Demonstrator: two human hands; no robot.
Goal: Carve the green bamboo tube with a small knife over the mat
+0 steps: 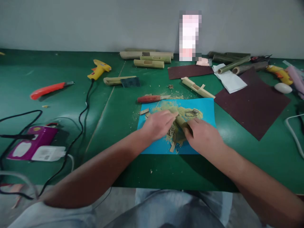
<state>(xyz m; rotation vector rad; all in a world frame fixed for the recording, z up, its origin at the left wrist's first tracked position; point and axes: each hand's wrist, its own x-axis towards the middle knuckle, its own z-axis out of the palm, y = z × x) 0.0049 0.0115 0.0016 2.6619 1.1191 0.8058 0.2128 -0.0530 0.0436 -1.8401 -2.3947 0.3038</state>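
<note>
A short bamboo tube (181, 121) is held between my two hands over a blue sheet (206, 106). My left hand (158, 125) is closed at its far end, fingertips pressed together. At the near end, the fingers of my right hand (204, 134) wrap round the tube. Pale dust and shavings (198, 113) are scattered over the sheet beneath. A dark, dusty flat piece (179, 136) lies below the tube; its kind is unclear. Just beyond my left hand rests a red-handled knife or chisel (149, 99); its exact kind cannot be made out.
Cut bamboo pieces (149, 64) lie along the wall. To the left are a yellow glue gun (98, 69), an orange utility knife (48, 90) and a purple power strip (26, 144) with cables. Dark brown sandpaper sheets (253, 103) and a notched bamboo piece (198, 88) lie right.
</note>
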